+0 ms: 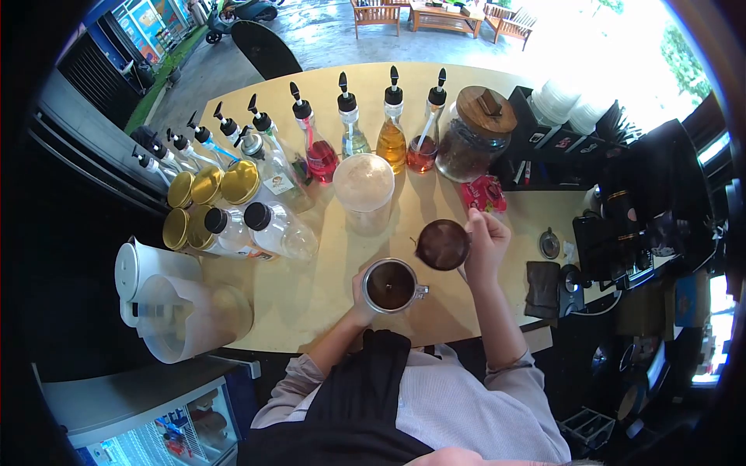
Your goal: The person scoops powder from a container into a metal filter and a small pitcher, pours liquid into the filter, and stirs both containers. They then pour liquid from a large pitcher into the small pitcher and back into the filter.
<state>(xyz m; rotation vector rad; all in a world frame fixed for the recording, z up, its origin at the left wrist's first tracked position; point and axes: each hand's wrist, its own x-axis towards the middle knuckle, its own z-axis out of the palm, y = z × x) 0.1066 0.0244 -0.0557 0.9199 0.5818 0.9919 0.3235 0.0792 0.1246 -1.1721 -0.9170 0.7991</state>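
— What stands far to the left of the clear cup [364, 186]?

— A white pitcher [175, 314], at the near edge of the surface [311, 311]. Between it and the clear cup lie bottles with gold lids [206, 186] and two bottles with black caps [268, 225].

— And behind the clear cup?

— A row of pump bottles [350, 124]. It curves from the left of the clear cup to just behind it. The nearest ones hold red, pale, amber and brown liquids.

— Where are the hands of the person?

— Both are in front of the clear cup, nearer to the person. The left hand [359, 299] has its grip closed around a metal cup [390, 285] with dark liquid inside. The fingers are mostly hidden behind it.

— And the other hand?

— The right hand [486, 245] holds a small dark cup [443, 245], with the grip closed on its right side. This one is in front and to the right of the clear cup, just beside the metal cup. Whether the two touch, I cannot tell.

— Further right?

— A glass jar [475, 132] with a wooden lid, behind and right of the clear cup, and a red packet [483, 193] directly right of it.
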